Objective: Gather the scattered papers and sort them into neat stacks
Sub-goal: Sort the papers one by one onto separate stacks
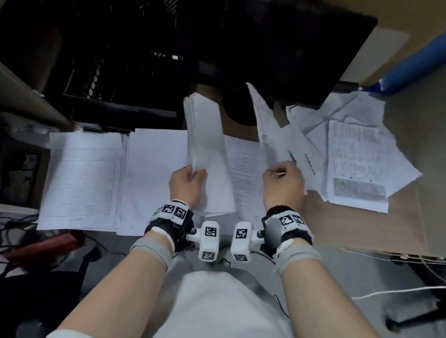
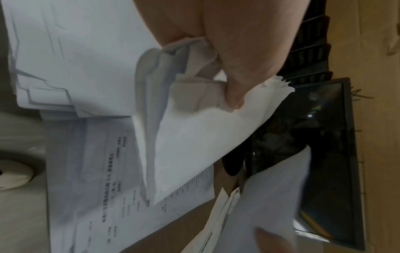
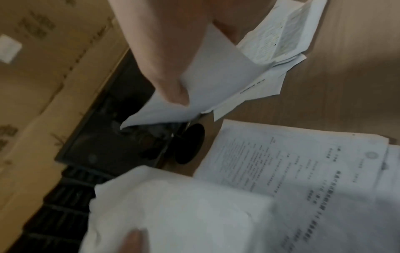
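- Our left hand (image 1: 187, 182) gripped a thick sheaf of papers (image 1: 208, 150) by its near edge, thumb pressed on top, the sheaf raised and tilted away from us above the desk (image 1: 362, 226)
- Our right hand (image 1: 283, 188) pinched a single printed sheet (image 1: 265, 126) by its lower corner, lifted and slanting toward the dark monitor (image 1: 272, 43)
- A lined-paper stack (image 1: 83, 178) lay flat at the left of the desk, with a blank stack (image 1: 151, 177) just beside it
- A printed page (image 1: 246, 177) lay flat between our hands
- A loose heap of crumpled sheets (image 1: 357, 153) sat to the right, overlapping one another
- A black crate (image 1: 113, 45) stood behind the stacks
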`<state>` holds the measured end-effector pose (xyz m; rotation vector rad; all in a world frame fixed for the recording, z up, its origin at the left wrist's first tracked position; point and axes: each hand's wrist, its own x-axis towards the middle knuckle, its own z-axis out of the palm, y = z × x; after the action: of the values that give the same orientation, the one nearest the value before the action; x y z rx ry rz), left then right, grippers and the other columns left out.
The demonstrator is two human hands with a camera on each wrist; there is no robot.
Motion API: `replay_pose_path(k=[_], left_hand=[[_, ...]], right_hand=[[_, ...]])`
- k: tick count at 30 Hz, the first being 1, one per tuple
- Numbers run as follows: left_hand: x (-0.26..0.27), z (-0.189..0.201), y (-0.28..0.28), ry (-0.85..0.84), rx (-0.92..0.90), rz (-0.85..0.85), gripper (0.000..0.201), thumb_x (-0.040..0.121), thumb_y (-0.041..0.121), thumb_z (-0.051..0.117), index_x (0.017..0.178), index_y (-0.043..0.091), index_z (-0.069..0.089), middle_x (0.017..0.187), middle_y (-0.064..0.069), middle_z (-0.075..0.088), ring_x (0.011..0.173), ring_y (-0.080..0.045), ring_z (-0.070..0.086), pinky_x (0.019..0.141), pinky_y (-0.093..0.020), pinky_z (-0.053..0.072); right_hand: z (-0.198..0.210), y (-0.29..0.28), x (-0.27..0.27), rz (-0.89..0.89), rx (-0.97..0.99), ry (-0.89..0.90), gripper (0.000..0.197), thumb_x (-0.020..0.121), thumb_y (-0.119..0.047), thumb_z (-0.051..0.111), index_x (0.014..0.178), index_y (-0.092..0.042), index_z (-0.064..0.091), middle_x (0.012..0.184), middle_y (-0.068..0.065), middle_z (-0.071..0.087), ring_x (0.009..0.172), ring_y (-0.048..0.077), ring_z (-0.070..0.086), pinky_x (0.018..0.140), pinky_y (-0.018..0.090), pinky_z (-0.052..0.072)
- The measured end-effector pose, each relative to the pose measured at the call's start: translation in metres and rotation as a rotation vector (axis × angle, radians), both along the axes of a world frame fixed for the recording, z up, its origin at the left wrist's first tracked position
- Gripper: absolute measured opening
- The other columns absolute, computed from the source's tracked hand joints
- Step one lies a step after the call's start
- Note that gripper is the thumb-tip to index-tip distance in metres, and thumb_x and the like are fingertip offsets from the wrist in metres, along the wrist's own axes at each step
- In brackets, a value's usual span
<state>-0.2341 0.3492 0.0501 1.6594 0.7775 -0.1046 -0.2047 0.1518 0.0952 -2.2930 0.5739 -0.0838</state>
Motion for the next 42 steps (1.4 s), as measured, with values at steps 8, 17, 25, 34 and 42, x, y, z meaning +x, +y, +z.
replay_pose_path(k=[8,17,25,34,42], left_hand=[[-0.014,-0.001,0.069,0.032,0.061,0.079,0.017,0.089,0.021,0.07,0.073,0.016,0.065,0.067,0.003,0.061,0.065,-0.019,0.053,0.065,-0.035,0.045],[-0.008,-0.008,0.095,0.039,0.004,0.009,0.015,0.091,0.019,0.071,0.076,0.022,0.07,0.063,0.016,0.067,0.062,-0.009,0.059,0.063,-0.03,0.047],[0.002,0.0,0.077,0.016,-0.065,-0.015,0.017,0.093,0.019,0.07,0.076,0.018,0.071,0.068,0.008,0.069,0.067,-0.016,0.061,0.071,-0.034,0.051],[-0.013,0.021,0.047,-0.043,-0.064,0.045,0.04,0.098,0.03,0.063,0.059,0.022,0.057,0.054,0.012,0.055,0.056,-0.013,0.049,0.063,-0.031,0.041],[-0.032,0.038,0.05,-0.129,-0.274,0.169,0.036,0.101,0.037,0.058,0.105,0.005,0.074,0.104,-0.028,0.072,0.096,-0.039,0.07,0.091,-0.056,0.055]], right_hand=[[-0.061,0.05,-0.025,0.153,0.036,0.524,0.01,0.088,-0.022,0.062,0.097,-0.025,0.063,0.099,-0.001,0.069,0.093,0.025,0.064,0.072,0.029,0.048],[-0.089,0.089,-0.015,0.253,0.082,0.634,0.016,0.086,-0.022,0.058,0.101,-0.028,0.062,0.111,-0.002,0.068,0.103,0.025,0.062,0.083,0.031,0.05],[-0.078,0.08,0.004,0.368,0.175,0.636,0.05,0.078,-0.055,0.063,0.117,-0.025,0.06,0.117,-0.004,0.059,0.112,0.021,0.055,0.093,0.034,0.046],[-0.023,0.097,0.019,0.587,0.662,0.401,0.052,0.088,-0.035,0.07,0.136,-0.027,0.054,0.131,-0.01,0.06,0.107,0.007,0.063,0.081,0.024,0.052],[-0.004,0.099,0.01,0.774,0.769,0.454,0.076,0.082,-0.027,0.079,0.148,-0.029,0.041,0.14,-0.012,0.051,0.113,-0.002,0.057,0.079,0.012,0.05]])
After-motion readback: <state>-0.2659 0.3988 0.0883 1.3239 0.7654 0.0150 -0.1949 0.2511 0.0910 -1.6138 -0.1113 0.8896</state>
